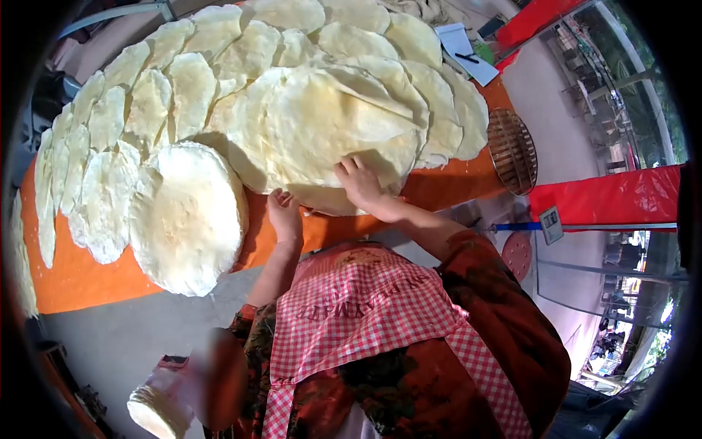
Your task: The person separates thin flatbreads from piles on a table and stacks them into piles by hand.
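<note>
1. Orange-covered bench (80, 285), stretching across the view, with much of its surface hidden under pale sheets.
2. Thin, pale sheets (194, 95), overlapping across the far and left parts of the bench; separate outlines hard to trace at the laps.
3. Large top sheet (314, 124), uppermost in the pile right of the bench's middle and directly ahead of both hands. Roughly round in outline, so no clear long axis; raised fold slanting down toward the right. Right hand (358, 183) nearer, resting over its near part; left hand (285, 216) lower, by the pile's near left edge. Underside and deeper layers hidden.
4. Round stack (186, 219), left of the left hand, at the bench's front edge; number of layers impossible to count.
5. Slatted basket (512, 150), beside the bench's right end, well apart from the right hand.
6. Notepad (457, 44), beyond the far right sheets; any writing too small to read.
7. Right grip: fingers curled, palm down, on the top sheet; thumb out of sight, any pinch impossible to tell.
8. Left grip: fingers bunched, narrow; contact with an edge unclear.
9. Dark pen (466, 58), lying across the notepad.
</note>
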Motion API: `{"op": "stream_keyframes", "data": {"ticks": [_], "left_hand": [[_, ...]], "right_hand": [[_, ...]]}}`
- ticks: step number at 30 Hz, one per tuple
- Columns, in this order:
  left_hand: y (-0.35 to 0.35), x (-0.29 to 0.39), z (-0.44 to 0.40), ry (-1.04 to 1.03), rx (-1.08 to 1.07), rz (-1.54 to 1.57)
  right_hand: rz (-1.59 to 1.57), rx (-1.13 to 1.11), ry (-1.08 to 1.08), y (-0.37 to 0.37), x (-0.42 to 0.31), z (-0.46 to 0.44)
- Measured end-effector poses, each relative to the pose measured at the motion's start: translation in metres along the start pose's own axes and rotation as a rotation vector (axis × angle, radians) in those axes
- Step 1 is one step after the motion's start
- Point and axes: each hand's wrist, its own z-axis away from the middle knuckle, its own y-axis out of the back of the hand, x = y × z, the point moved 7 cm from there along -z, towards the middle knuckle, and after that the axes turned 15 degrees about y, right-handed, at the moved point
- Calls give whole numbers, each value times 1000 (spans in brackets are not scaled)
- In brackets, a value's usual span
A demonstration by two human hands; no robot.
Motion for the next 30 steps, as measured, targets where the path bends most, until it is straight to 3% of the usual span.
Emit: {"op": "stream_keyframes", "data": {"ticks": [3,6,7,10,14,21,24,30], "left_hand": [[-16,-10,18,215,-187,188],[-22,-17,21,320,-196,353],[-27,-16,24,356,-253,378],[-30,-15,29,442,-379,440],[-38,-15,28,463,-431,479],[-50,6,43,536,-608,705],[-54,2,43,464,-705,634],[-57,3,49,519,-702,656]], "right_hand": [[-112,-21,-18,-4,12,5],[-257,49,82,-5,29,-1],[-392,-111,-90,-7,42,0],[-287,-5,-10,16,40,-1],[-258,-78,2,9,6,16],[-469,-23,-38,3,7,25],[-524,-147,-73,-2,-1,29],[-548,-107,-53,11,-6,33]]}}
